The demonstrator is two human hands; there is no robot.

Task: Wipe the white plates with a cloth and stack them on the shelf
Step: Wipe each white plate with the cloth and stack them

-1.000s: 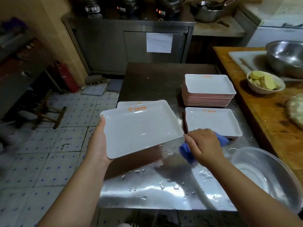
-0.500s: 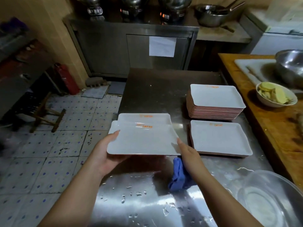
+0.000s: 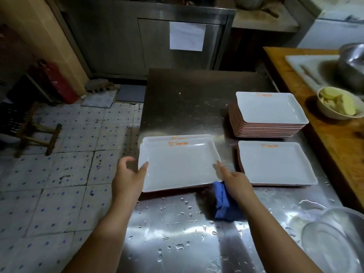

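A white rectangular plate (image 3: 178,165), glossy, with a raised rim, rounded corners, an orange mark near its far edge and a reddish-brown underside, lies flat on a second plate of the same kind (image 3: 177,137), of which only the far rim shows. The pair sits at the left edge of the surface (image 3: 187,233), a brushed steel top dotted with water drops along its near part.

The left hand (image 3: 128,174) is at the plate's left rim: the thumb tip touches the rim, the other fingers are loosely curled just beside it and hold nothing. The right hand (image 3: 235,181) touches the plate's right rim with a straight forefinger, while its lower fingers grip a crumpled blue cloth (image 3: 222,201) that hangs down onto the surface at the plate's near right corner.

Toward the right edge, one more plate (image 3: 275,162) lies on a thin stack, and behind it stands a taller stack of plates (image 3: 269,113) with pinkish-brown sides and a white top. At the near right corner sits a round, clear basin (image 3: 334,239).

To the right runs a worn wooden counter (image 3: 334,138) bearing a small white bowl (image 3: 338,104) of pale yellow slices, a steel bowl (image 3: 352,64) and a white cutting board (image 3: 309,64). The floor (image 3: 59,174) to the left is pale tile with blue dots.
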